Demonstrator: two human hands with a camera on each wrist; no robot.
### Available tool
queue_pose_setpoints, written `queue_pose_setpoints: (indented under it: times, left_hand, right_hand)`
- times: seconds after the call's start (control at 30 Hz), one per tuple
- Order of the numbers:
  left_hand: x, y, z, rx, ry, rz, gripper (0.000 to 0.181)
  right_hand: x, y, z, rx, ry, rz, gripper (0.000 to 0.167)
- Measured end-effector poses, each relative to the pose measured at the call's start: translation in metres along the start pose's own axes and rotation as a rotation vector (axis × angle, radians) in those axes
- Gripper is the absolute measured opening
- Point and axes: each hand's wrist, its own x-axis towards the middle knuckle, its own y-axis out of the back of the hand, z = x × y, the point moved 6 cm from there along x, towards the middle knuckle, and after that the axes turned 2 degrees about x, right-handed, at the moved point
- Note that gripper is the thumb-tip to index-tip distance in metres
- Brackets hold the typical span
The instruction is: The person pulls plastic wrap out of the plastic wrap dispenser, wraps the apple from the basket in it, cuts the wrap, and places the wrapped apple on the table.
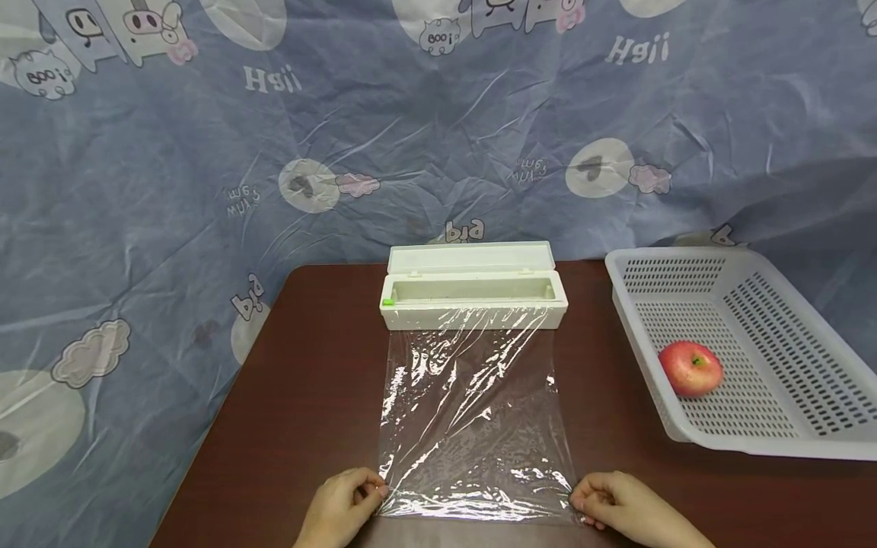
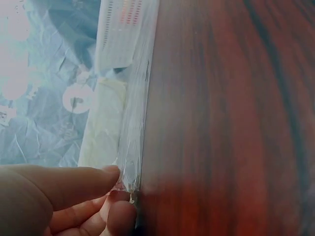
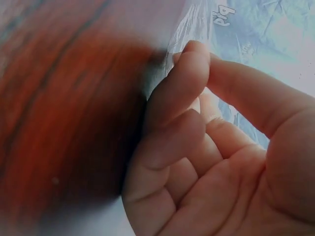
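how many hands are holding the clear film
2: the left hand pinches the clear film by its near left corner, the right hand by its near right corner.

Bright glare streaks the clear film, while both wrist views look hazy and partly blurred.
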Motion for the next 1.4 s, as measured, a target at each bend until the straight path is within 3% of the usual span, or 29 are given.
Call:
queue_pose_setpoints:
  times: [0.2,0.4,0.67,0.9,1.1,1.4]
  left_hand:
    - [0.001,-0.002,-0.001,0.052,-0.021,0.023,0.019]
    - [0.001,-0.001,0.001,0.112,-0.019,0.083,0.02]
    - [0.0,0.0,0.001,0.063,0.001,0.096,0.017]
    - [0.002,0.003,-0.003,-0.021,0.013,0.091,0.011]
    - [0.007,0.008,-0.01,-0.068,-0.045,0.155,0.01]
    - [0.012,0.011,-0.014,0.016,-0.15,0.171,0.021]
  right_hand:
    - [0.0,0.0,-0.001,0.06,-0.016,0.002,0.006]
    - [-0.001,0.0,0.0,0.052,-0.087,0.043,0.006]
    - [0.0,0.0,0.001,0.104,-0.093,0.014,0.004]
    - [-0.002,0.009,-0.011,0.045,-0.061,0.044,0.004]
    - [-0.003,0.022,-0.022,0.037,-0.021,0.068,0.008]
    - [-0.014,0.051,-0.049,0.055,0.066,0.06,0.022]
